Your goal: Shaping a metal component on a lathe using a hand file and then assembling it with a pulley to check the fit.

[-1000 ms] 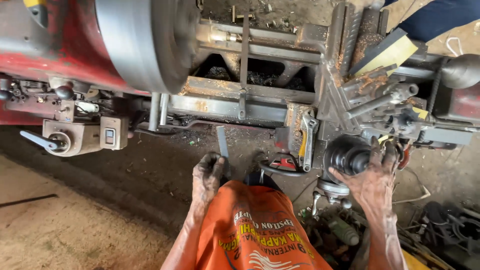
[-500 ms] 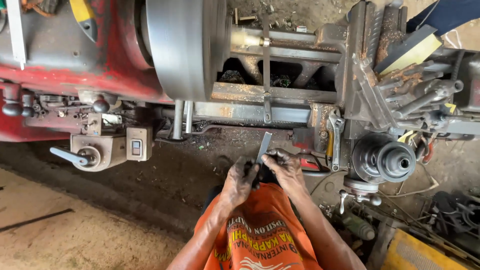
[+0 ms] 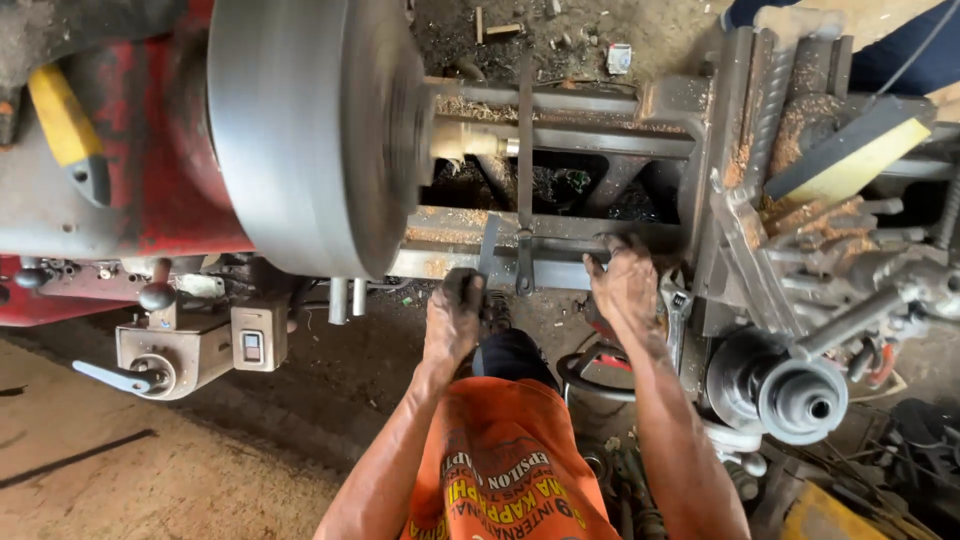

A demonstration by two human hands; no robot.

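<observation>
Both hands have risen from the lap to the lathe bed [image 3: 560, 232]. Left hand [image 3: 452, 320], fingers curled, grips a flat metal strip [image 3: 487, 250] upright against the near rail; right hand [image 3: 625, 282] rests there, fingers loosely bent. Left, the spinning chuck [image 3: 310, 130] could catch strip or fingers.

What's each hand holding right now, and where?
Left hand grips the flat metal bar at its lower end. Right hand rests on the lathe bed rail, holding nothing.
</observation>
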